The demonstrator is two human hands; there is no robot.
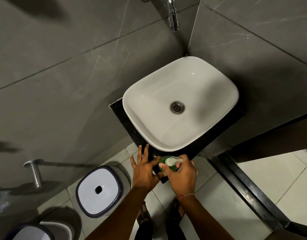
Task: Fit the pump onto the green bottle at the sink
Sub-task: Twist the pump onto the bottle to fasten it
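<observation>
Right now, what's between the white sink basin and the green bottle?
In the head view, only a strip of the black counter separates the sink basin from the green bottle; nothing else sits on it there.

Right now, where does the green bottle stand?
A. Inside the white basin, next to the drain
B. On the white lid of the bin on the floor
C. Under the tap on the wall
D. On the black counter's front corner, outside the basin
D: the green bottle stands on the black counter at its near corner, in front of the white basin, with the right hand around it and the white pump on top.
</observation>
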